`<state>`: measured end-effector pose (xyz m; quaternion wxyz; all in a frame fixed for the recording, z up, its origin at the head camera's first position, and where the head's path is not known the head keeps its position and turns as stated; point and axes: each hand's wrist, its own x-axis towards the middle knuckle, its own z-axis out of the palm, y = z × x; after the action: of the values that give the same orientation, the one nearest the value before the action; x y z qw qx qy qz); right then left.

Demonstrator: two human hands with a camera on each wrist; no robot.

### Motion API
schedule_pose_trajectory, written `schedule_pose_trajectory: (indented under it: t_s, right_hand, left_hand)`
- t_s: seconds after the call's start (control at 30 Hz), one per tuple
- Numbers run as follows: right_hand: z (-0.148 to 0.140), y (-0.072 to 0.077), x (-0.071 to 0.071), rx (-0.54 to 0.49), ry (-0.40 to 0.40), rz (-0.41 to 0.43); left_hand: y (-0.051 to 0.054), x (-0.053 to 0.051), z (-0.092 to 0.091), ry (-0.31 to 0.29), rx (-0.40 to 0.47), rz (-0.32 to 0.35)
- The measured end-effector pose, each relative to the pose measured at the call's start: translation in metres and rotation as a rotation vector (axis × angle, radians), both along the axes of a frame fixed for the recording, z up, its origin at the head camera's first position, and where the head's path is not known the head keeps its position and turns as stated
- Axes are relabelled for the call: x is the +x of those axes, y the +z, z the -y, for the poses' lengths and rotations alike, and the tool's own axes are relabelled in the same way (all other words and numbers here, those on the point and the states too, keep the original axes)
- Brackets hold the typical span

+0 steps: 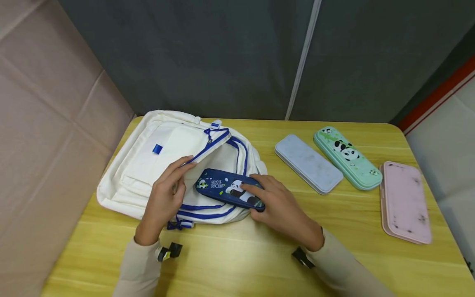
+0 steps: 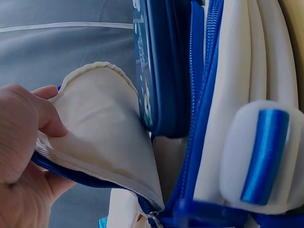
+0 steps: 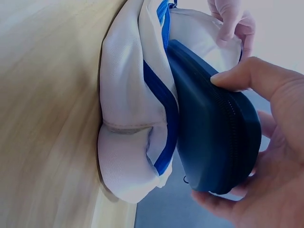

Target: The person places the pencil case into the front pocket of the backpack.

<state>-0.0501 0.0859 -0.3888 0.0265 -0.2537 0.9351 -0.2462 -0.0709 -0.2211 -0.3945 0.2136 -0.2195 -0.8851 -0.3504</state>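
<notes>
A white backpack (image 1: pixel 144 165) with blue zips lies on the table, its front pocket unzipped. My left hand (image 1: pixel 167 189) pinches the edge of the pocket flap (image 2: pixel 104 128) between thumb and fingers and lifts it away from the bag. At the pocket's mouth is a dark blue pencil case (image 1: pixel 219 189) printed with pandas. My right hand (image 1: pixel 278 204) grips this case by its right end, thumb on one side and fingers over the other, as the right wrist view shows. The left end of the case lies beside the raised flap.
To the right on the wooden table (image 1: pixel 237 264) lie a pale blue-grey pencil case (image 1: pixel 308 163), a mint green panda pencil case (image 1: pixel 349 159) and a pink pencil case (image 1: pixel 406 202). A dark grey partition (image 1: pixel 193 57) stands behind the table, and a pale wall (image 1: pixel 48 144) at left.
</notes>
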Motion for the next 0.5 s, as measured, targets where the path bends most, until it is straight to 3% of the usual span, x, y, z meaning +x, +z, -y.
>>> schedule_pose_trajectory:
  t_s: [0.27, 0.5]
  right_hand:
    - [0.009, -0.002, -0.011, -0.047, 0.056, 0.031]
    - [0.016, -0.006, -0.019, -0.065, 0.089, 0.053]
  left_hand:
    - [0.000, -0.002, 0.001, -0.005, 0.065, -0.033]
    - [0.003, 0.000, 0.000, 0.000, 0.086, -0.011]
